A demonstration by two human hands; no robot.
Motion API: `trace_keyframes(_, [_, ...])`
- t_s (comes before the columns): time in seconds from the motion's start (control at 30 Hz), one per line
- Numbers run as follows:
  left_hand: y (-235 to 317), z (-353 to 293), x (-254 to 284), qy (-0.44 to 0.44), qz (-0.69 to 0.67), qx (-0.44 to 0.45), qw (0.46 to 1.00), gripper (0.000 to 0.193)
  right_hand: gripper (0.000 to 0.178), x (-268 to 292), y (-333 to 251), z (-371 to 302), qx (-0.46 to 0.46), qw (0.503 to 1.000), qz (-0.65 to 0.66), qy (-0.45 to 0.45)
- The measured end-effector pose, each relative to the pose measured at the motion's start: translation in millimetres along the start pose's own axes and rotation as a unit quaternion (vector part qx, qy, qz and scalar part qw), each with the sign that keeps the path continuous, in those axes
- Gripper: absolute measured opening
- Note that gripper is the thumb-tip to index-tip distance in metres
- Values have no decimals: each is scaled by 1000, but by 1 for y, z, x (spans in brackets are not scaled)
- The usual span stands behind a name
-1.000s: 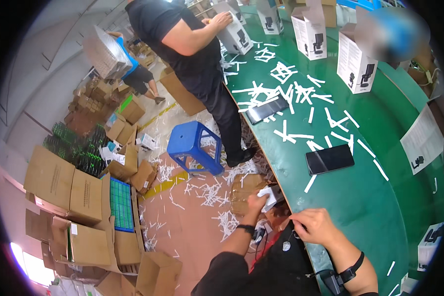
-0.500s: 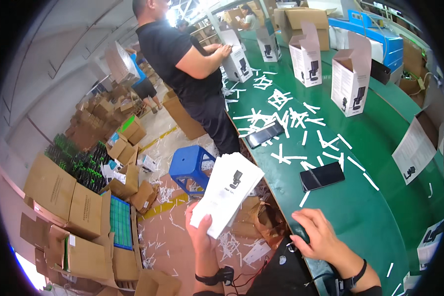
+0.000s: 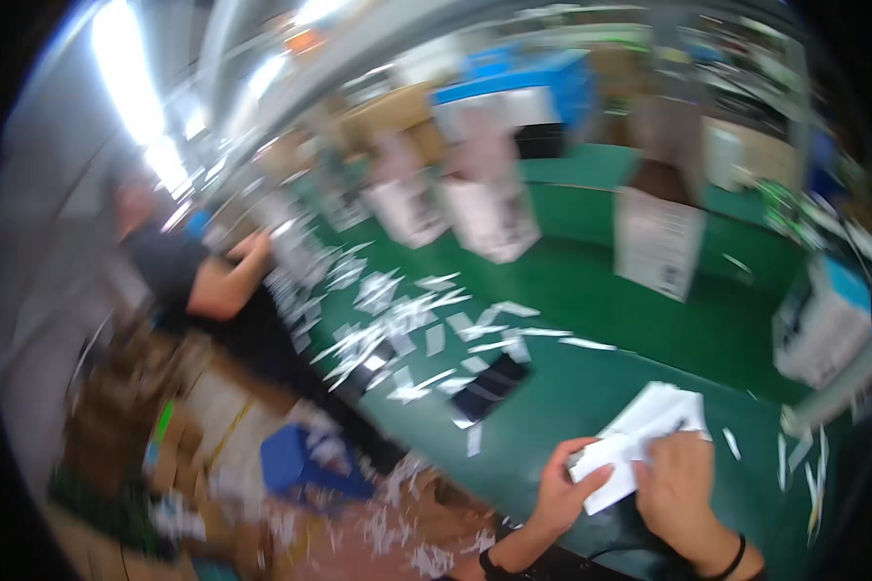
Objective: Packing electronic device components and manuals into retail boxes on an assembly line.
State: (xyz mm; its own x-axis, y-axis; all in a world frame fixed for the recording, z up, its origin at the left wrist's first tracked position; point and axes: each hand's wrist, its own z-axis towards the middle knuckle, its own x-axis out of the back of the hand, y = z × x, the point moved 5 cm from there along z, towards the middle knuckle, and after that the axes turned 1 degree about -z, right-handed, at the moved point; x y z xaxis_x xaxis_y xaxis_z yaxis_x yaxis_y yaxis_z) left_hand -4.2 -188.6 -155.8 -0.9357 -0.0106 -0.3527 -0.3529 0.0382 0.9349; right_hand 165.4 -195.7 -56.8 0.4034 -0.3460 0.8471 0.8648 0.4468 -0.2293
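A thick stack of white booklets (image 3: 654, 405) is held above the green table, near its front edge. My left hand (image 3: 564, 492) is closed around the stack's near left corner, thumb on top. Over the right part of the same stack, my right hand (image 3: 680, 484) bends its fingers down onto the top booklet, pressed together; motion blur smears the fingertips. Left of the booklets a black phone (image 3: 491, 389) lies flat among white paper strips (image 3: 407, 315). Farther left is a second dark phone (image 3: 370, 363).
White product boxes stand open on the green table, including one box (image 3: 659, 237) ahead of my hands and another (image 3: 489, 218) farther left. A co-worker (image 3: 194, 261) in dark clothes handles a box at far left. A blue stool (image 3: 305, 465) stands on the littered floor.
My view has swung right. The booklets in my left hand have moved from beside the table to above it, and my right hand has come onto them.
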Motion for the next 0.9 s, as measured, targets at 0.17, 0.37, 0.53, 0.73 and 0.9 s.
trace_keyframes(0.17, [-16,7,-9,54,57,-40,996,51,26,-27,23,-32,-9,984,151,-98])
trace_keyframes(0.37, [-35,6,-6,12,131,-65,989,53,26,-12,6,-40,-74,966,235,74])
trace_keyframes(0.53, [-15,8,0,-15,273,-97,957,46,31,-25,56,-62,-214,852,469,-95])
trace_keyframes(0.73, [8,-3,-22,-149,56,155,975,38,35,24,140,-133,-371,847,348,-151])
trace_keyframes(0.9, [19,-7,-28,-300,-86,194,930,42,32,115,144,-163,-412,889,37,-195])
